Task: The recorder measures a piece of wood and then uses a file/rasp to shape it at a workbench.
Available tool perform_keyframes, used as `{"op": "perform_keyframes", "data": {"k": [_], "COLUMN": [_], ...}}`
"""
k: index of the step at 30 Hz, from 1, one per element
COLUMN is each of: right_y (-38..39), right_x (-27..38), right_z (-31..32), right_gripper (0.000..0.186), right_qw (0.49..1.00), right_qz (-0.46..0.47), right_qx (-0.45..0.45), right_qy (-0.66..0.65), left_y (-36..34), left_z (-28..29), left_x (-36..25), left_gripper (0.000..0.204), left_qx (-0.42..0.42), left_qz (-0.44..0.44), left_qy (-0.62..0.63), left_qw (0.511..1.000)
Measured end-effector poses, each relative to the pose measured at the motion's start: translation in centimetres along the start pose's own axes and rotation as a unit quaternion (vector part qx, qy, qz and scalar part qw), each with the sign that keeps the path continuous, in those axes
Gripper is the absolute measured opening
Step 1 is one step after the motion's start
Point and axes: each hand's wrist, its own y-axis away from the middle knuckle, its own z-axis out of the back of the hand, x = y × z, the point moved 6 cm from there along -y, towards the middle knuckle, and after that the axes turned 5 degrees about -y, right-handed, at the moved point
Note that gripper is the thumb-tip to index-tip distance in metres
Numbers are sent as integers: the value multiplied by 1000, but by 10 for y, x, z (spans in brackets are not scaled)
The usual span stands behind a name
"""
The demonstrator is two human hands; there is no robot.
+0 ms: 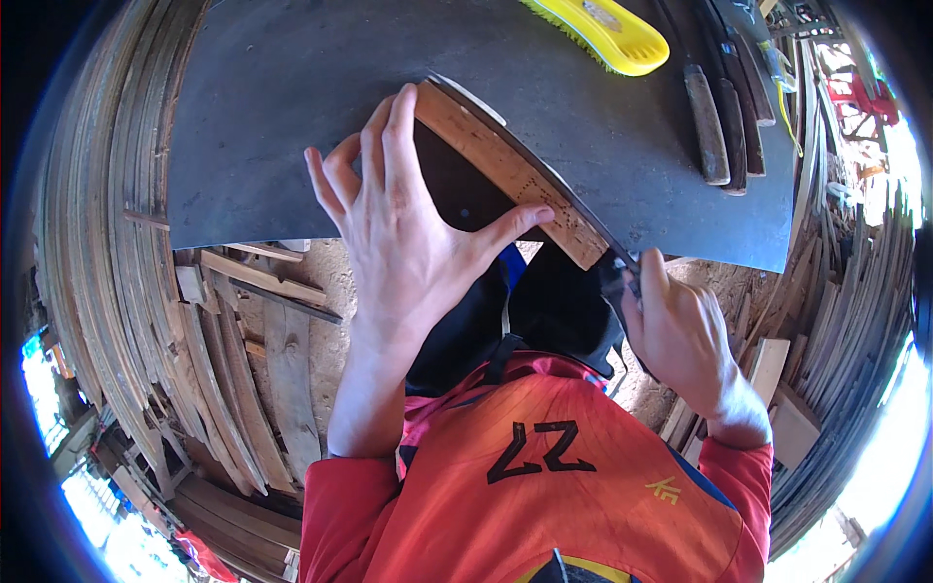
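My left hand (403,214) braces a long brown wooden block (510,170) on the dark tabletop. Its thumb presses on the block's near side and a forefinger rests at the far left end, while the other fingers are spread. In my right hand (675,325) is the end of a long thin dark metal tool (588,214), with the fingers curled round it. The tool runs along the block's far edge; its exact kind is unclear. Behind the block's upper end shows a pale narrow piece (471,97), partly hidden.
A yellow brush (612,34) lies at the far side of the dark tabletop (282,107). Several long tools with worn handles (708,126) rest at the far right. Stacked wooden strips (117,233) line the left, and more (855,360) the right.
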Motion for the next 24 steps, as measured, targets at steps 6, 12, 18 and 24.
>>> {"op": "perform_keyframes", "data": {"k": [6, 12, 18, 24], "right_y": [-13, 2, -19, -13], "right_x": [16, 5, 9, 12], "right_z": [6, 4, 7, 11], "right_gripper": [27, 27, 26, 19], "right_qw": [998, 1000, 999, 989], "right_qz": [46, 20, 47, 106], "right_qx": [-19, -1, 20, -69], "right_qy": [27, -4, -17, -74], "left_y": [4, 0, 3, 2], "left_z": [1, 1, 1, -2], "left_x": [2, 2, 0, 2], "left_gripper": [123, 122, 120, 118], "left_qx": [-21, -14, -22, -13], "left_qz": [2, -13, -19, -31], "left_qy": [1, -2, -2, 0], "left_qw": [1000, 1000, 1000, 999]}}
